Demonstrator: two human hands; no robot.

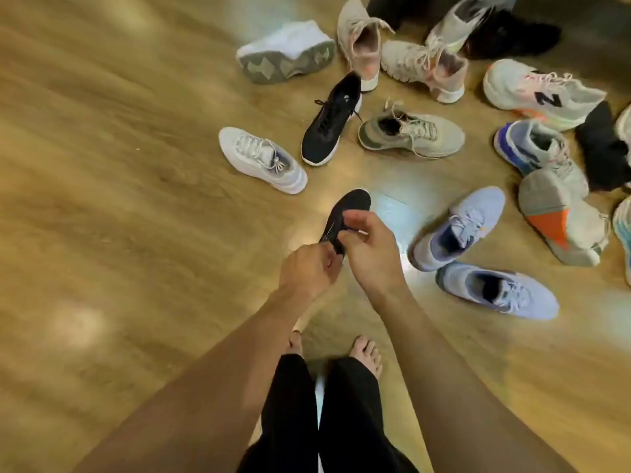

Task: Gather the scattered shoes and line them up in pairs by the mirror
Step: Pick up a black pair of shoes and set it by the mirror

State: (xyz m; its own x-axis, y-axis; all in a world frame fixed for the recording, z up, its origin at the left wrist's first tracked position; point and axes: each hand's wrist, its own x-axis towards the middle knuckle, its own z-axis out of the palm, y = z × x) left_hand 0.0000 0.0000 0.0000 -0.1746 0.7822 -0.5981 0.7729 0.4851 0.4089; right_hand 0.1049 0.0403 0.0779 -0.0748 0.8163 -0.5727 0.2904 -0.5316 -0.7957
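fingers [356,217] of left hand [309,268] and right hand [370,249] pinching black shoe [353,202], heel hidden behind them

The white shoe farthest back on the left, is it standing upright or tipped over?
Tipped over. The white shoe lies on its side, with its grey patterned sole turned toward the camera instead of resting flat on the floor.

A large dark letter "N", seen turned on its side, stood on the flank of the white mesh running shoe [543,93] with pink laces and an orange-and-yellow sole.
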